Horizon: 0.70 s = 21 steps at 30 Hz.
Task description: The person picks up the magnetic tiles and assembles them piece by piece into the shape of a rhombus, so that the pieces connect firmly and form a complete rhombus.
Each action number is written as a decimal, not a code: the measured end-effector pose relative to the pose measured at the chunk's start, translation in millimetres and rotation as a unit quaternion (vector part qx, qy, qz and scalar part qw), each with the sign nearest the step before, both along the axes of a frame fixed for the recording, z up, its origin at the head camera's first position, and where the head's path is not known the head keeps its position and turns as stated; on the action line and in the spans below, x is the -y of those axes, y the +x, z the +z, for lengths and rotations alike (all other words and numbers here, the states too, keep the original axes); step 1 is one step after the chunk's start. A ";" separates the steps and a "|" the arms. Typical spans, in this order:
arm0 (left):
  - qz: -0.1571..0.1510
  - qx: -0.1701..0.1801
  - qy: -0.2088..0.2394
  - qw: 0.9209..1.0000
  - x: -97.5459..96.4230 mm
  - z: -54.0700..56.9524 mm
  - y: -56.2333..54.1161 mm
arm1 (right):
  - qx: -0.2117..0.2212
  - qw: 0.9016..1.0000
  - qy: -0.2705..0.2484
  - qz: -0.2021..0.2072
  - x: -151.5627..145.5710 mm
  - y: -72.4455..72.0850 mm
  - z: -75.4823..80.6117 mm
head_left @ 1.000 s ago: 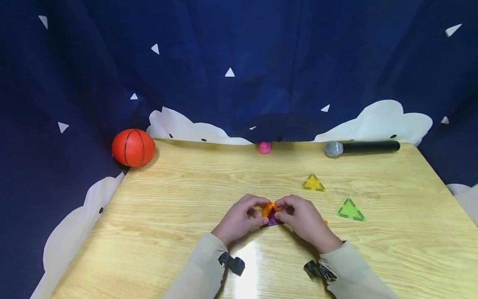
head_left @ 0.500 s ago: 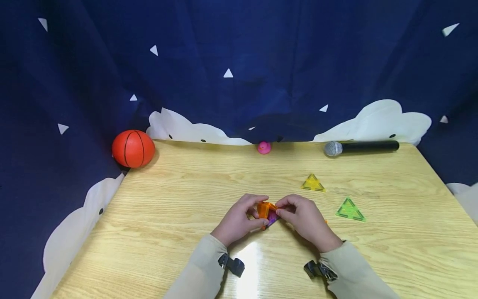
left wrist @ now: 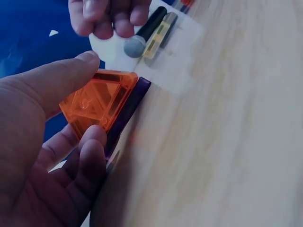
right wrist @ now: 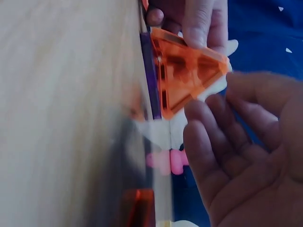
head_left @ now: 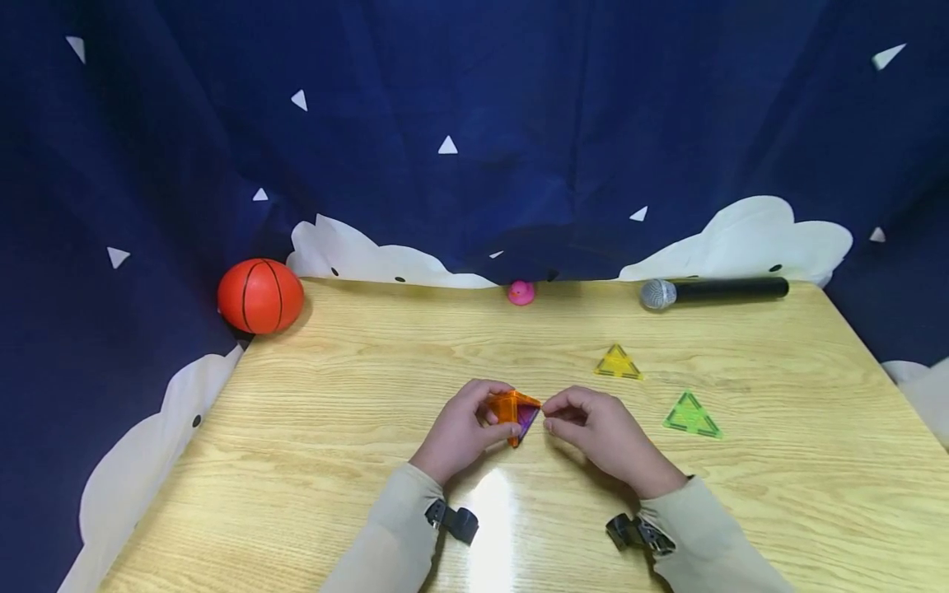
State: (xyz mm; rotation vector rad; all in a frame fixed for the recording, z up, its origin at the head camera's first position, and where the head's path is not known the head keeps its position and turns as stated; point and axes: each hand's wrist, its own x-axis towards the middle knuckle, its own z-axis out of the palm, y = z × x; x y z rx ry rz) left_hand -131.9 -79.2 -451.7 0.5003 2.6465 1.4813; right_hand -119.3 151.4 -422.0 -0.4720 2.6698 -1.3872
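Orange translucent triangular magnetic tiles [head_left: 506, 408] stand tilted together over a purple tile [head_left: 527, 417] that lies on the table. My left hand [head_left: 461, 430] holds the orange tiles, thumb on the near side and fingers behind. Just right of them is my right hand [head_left: 610, 436], its fingers loosely bent with nothing between them. In the right wrist view its fingertips come close to a corner of the orange tile [right wrist: 191, 71]; the left wrist view shows a gap between them. Further right lie a yellow triangular tile [head_left: 619, 363] and a green triangular tile [head_left: 693, 415].
A red ball [head_left: 261, 296] sits at the table's far left corner. Along the back edge are a pink toy duck [head_left: 521, 293] and a black microphone [head_left: 730, 290]. Another orange piece [right wrist: 140, 208] shows low in the right wrist view. A dark blue curtain [head_left: 415, 123] hangs behind.
The orange and purple tiles have turned and shifted a little left with my left hand. My right hand's fingers have come off the tiles.
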 end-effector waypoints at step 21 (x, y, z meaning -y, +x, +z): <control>0.123 0.024 0.008 0.992 33.9 0.3 -15.5 | 0.012 1.000 -0.009 -0.020 -33.1 -5.3 6.0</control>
